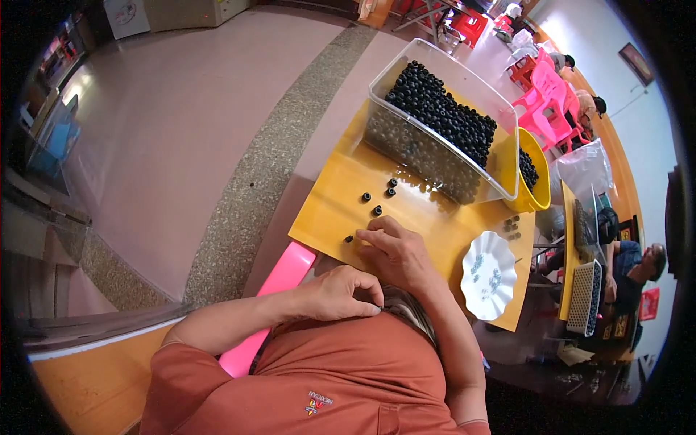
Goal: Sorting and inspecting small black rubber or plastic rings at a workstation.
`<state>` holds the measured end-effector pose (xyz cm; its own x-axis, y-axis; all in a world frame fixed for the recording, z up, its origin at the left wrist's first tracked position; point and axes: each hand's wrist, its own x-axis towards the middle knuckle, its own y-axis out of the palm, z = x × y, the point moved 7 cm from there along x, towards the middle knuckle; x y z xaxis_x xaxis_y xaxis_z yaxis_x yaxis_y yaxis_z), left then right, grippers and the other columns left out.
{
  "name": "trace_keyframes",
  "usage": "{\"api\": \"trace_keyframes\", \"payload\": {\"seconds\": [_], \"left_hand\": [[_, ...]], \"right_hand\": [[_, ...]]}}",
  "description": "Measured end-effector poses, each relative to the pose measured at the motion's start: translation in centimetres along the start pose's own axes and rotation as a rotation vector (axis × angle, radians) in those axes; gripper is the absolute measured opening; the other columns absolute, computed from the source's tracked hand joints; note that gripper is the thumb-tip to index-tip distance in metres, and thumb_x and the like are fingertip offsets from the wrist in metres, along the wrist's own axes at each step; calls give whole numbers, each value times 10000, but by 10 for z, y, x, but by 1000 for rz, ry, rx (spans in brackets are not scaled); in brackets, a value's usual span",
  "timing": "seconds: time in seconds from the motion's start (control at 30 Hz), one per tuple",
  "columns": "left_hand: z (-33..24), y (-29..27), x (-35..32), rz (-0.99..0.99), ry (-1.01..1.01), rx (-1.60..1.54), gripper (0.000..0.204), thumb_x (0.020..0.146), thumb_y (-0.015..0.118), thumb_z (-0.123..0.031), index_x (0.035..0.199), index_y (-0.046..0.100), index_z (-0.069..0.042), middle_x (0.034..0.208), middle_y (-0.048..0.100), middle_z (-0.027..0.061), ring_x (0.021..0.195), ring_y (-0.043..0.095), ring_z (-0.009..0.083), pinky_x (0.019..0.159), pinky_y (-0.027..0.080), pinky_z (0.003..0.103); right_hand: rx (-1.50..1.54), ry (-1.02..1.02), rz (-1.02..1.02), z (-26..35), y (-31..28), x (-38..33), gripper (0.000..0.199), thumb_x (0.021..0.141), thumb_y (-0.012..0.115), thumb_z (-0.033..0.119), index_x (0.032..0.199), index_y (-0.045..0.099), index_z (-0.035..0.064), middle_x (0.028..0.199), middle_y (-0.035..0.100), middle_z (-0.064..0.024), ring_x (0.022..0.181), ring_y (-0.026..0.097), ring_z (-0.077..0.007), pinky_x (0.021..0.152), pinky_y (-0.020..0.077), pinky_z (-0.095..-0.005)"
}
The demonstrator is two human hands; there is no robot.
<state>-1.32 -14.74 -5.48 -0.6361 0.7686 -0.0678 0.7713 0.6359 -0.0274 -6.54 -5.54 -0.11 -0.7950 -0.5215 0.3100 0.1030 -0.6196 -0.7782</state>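
Note:
My left hand [346,293] is in front of my belly, thumb and forefinger pinched together. A tiny dark bit shows at their tips, too small to name. Over the near edge of the yellow tabletop [319,214] my right hand [397,255] has its fingers loosely stretched out, with nothing seen in them. Just left of those fingertips lies a small black ring-shaped part [349,238]. Several like it lie farther off, among them one black part [377,211] just beyond the hand. A white scalloped dish [469,293] with small bluish-grey bits stands to the right.
A clear plastic bin [428,156] full of black parts stands at the table's far side. Beside it is a yellow bucket [540,199] of more. Small grey-brown pieces [512,226] lie near the dish. A co-worker [638,268] sits at another table, right, near a white basket [582,297].

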Motion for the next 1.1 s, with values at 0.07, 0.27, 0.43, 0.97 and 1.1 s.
{"api": "trace_keyframes", "payload": {"seconds": [0.07,0.27,0.43,0.97,1.1], "left_hand": [[1,0,0,-6,27,-20,169,804,689,-165,896,667,-25,810,674,58,773,624,126,728,502,288],[0,1,1,20,44,-103,130,800,690,-117,889,667,-25,811,669,30,787,605,91,734,495,259],[-2,2,1,29,34,-189,122,801,693,-107,882,668,-18,820,662,21,786,598,80,726,489,244],[1,-6,8,-79,-101,-589,122,827,709,-36,935,658,-11,842,682,50,768,647,116,722,530,252],[-5,-10,12,-155,-95,-617,109,837,699,-39,930,649,-10,831,681,58,761,655,125,717,542,262]], "right_hand": [[-56,17,75,8,5,9,273,759,712,55,1027,676,93,1001,626,-86,750,657,-279,647,533,-343],[-207,27,278,7,23,18,211,811,648,132,1018,664,97,1008,604,-85,792,654,-287,661,530,-372],[-215,113,235,4,17,8,132,807,637,74,936,632,51,997,614,-116,836,644,-305,675,521,-365],[736,458,-319,-49,-23,-73,103,816,695,-16,916,670,-14,822,660,-26,746,587,-79,656,481,-225],[872,559,-348,-53,-24,-80,91,820,700,-12,906,669,-17,835,666,-19,743,603,-73,663,492,-215]]}}
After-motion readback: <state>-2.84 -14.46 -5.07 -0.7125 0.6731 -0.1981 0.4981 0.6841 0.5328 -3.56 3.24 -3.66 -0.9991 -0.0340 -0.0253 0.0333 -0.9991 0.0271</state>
